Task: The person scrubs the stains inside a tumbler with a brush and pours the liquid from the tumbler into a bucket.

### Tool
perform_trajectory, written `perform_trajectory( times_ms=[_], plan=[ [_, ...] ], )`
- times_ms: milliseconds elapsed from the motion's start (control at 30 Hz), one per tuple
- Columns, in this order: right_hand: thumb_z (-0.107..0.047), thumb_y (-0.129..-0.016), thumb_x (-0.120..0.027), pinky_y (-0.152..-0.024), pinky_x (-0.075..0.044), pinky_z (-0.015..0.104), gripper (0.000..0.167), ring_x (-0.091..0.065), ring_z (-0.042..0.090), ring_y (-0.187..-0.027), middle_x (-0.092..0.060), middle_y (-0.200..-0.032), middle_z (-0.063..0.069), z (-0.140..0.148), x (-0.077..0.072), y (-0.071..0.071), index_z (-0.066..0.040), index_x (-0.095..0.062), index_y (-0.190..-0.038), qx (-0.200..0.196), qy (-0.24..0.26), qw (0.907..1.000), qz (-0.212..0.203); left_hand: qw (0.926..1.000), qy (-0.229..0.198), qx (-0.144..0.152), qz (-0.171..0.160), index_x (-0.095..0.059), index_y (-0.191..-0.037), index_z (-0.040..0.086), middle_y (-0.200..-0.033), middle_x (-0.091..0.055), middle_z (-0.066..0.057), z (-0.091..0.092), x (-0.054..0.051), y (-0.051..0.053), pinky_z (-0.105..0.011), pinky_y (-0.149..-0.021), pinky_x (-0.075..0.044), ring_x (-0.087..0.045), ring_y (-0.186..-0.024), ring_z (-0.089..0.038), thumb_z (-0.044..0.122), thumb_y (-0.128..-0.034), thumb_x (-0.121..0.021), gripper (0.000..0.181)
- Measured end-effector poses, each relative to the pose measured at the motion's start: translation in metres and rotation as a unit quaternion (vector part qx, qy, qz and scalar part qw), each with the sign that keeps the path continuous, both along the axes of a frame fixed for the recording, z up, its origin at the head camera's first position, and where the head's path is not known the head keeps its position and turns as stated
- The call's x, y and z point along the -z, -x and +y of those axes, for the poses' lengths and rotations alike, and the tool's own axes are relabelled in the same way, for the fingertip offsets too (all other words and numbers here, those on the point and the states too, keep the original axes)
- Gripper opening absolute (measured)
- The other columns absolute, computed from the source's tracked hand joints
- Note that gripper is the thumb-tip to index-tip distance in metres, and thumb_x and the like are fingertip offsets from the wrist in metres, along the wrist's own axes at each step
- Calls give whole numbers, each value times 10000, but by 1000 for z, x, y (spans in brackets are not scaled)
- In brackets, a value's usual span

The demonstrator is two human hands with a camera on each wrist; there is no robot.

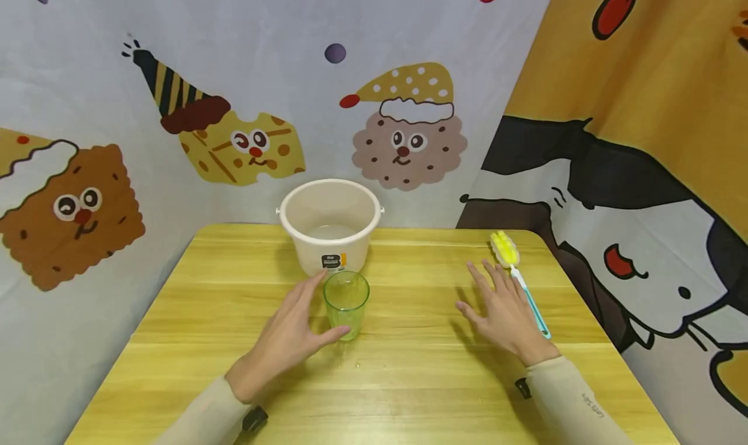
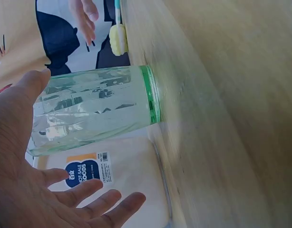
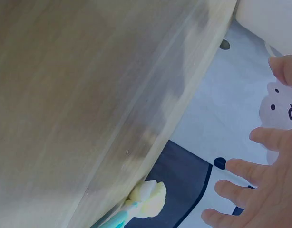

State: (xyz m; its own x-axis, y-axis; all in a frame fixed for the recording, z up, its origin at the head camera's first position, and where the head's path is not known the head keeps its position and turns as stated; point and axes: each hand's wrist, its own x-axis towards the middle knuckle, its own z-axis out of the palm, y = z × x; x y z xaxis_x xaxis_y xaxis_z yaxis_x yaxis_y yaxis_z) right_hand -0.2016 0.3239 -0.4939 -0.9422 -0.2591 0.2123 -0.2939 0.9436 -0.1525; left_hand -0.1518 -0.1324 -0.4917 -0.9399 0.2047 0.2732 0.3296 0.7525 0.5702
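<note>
Look just below the centre of the head view for the green glass (image 1: 347,300): upright on the wooden table (image 1: 409,380), rim uppermost, close in front of the pale bucket (image 1: 308,251). At lower centre-left, left hand (image 1: 289,334) spread wide beside the glass — thumb toward the lower front, other fingers loosely extended along the far left, not wrapped round the wall. Hard to tell from these views whether actually touching.

At centre-right, right hand (image 1: 505,312) also wide, fingers splayed, holding nothing. Just beside it, toward the right edge of the table, the brush (image 1: 520,280) with yellow head and turquoise handle, not gripped.

For a sound hold, probably best to bring thumb and fingers to opposite sides of the glass at about mid-height, then close evenly, without pushing from one side only. Likely to be slippery if wet — worth noting the small drops (image 1: 358,366) at lower centre. Squeeze gently but fully, lift straight, and allow room for the knuckles against the bucket just behind.
</note>
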Motion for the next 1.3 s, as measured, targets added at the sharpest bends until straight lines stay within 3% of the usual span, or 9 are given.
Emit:
perform_trajectory(
  times_ms=[533, 1300],
  plan=[
    [-554, -1132, -718, -1381, -230, 866, 885, -299, 607, -1724, -305, -1896, 265, 10, 2, 5, -216, -330, -1851, 203, 89, 9997, -113, 9995, -301, 117, 8, -325, -1838, 167, -1725, -579, -233, 9, 0, 4, -707, -1235, -580, -616, -1567, -456, 567, -880, -1017, 1248],
    [-550, -1142, -702, -1368, -229, 884, 880, -291, 656, -1706, -308, -1885, 293, 29, 2, 9, -159, -337, -1841, 397, 72, 9991, -126, 9974, -707, 134, 60, -388, -1796, 102, -1771, -543, -243, 22, 1, 10, -742, -1275, -525, -593, -1591, -499, 511, -884, -1029, 1187]
  ],
)
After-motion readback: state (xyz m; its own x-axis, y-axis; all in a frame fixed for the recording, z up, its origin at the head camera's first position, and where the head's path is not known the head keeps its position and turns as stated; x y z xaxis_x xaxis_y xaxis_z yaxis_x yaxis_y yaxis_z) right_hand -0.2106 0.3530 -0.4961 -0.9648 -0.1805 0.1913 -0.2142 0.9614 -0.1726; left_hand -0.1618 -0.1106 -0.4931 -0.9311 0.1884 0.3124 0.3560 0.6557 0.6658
